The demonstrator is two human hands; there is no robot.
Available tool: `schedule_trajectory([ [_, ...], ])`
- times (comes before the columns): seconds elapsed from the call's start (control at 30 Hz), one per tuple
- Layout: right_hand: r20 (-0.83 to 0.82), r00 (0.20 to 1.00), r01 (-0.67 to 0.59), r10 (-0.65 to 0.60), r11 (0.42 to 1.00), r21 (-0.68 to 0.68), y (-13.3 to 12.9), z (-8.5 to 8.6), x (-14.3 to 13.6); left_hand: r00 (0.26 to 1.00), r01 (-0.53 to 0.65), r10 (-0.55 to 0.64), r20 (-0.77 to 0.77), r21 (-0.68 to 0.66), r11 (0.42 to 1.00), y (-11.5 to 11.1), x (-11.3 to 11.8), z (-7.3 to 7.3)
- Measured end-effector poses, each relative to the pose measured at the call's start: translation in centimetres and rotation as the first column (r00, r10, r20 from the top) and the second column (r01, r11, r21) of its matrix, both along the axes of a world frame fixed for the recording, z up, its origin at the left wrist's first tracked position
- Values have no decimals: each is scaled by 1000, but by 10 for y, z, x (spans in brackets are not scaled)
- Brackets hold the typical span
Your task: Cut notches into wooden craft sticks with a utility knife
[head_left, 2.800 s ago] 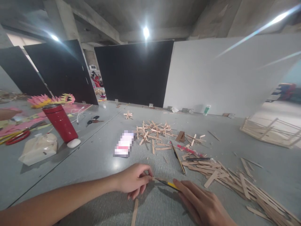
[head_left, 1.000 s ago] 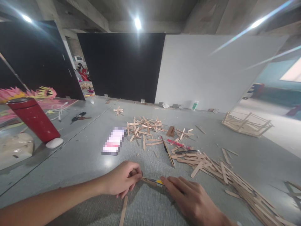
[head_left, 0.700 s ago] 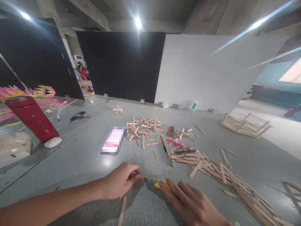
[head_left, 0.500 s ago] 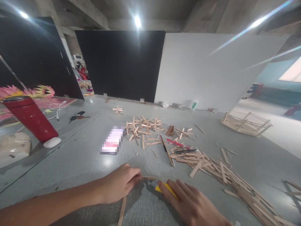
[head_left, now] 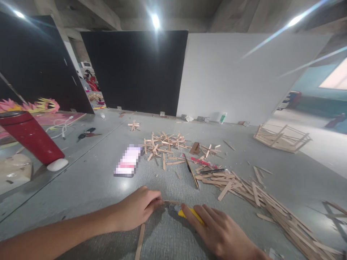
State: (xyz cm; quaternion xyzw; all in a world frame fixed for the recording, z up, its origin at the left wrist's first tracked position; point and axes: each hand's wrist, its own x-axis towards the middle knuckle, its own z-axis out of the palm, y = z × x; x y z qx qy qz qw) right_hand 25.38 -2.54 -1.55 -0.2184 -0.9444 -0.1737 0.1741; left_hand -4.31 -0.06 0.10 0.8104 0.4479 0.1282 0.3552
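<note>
My left hand (head_left: 142, 207) is closed on one end of a thin wooden stick (head_left: 171, 201), low over the grey table. My right hand (head_left: 214, 224) is wrapped round a yellow utility knife (head_left: 191, 214). The knife's grey head lies beside the stick, close to my left fingertips; its blade is too small to make out. Another wooden strip (head_left: 140, 241) lies on the table below my left hand.
Beyond my hands are a phone (head_left: 128, 160), a pile of short sticks (head_left: 165, 141), a pen (head_left: 213, 171) and long sticks (head_left: 268, 206). A red bottle (head_left: 32, 137) leans at left; a stick frame (head_left: 282, 139) stands at right.
The knife's head has shifted slightly left along the stick, nearer my left fingers. The whole view has moved a little, and both hands keep their hold.
</note>
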Motion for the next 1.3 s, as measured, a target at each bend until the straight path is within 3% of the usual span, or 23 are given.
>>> schedule_trajectory([
  [0.53, -9, 1000, -5, 5, 1000, -5, -1, 2, -1, 1000, 5, -5, 10, -22, 1000, 1, 2, 2],
  [0.87, 8, 1000, 4, -3, 997, -76, 0, 0, 1, 1000, 8, -8, 18, -1, 1000, 2, 0, -5],
  [1.07, 26, 1000, -10, 12, 995, -101, -1, 0, 0, 999, 28, -28, 24, 1, 1000, 1, 0, -2],
  [1.3, 22, 1000, 15, -15, 1000, -27, -3, -1, -2, 999, 33, -32, 38, -24, 999, 2, 1, 1],
])
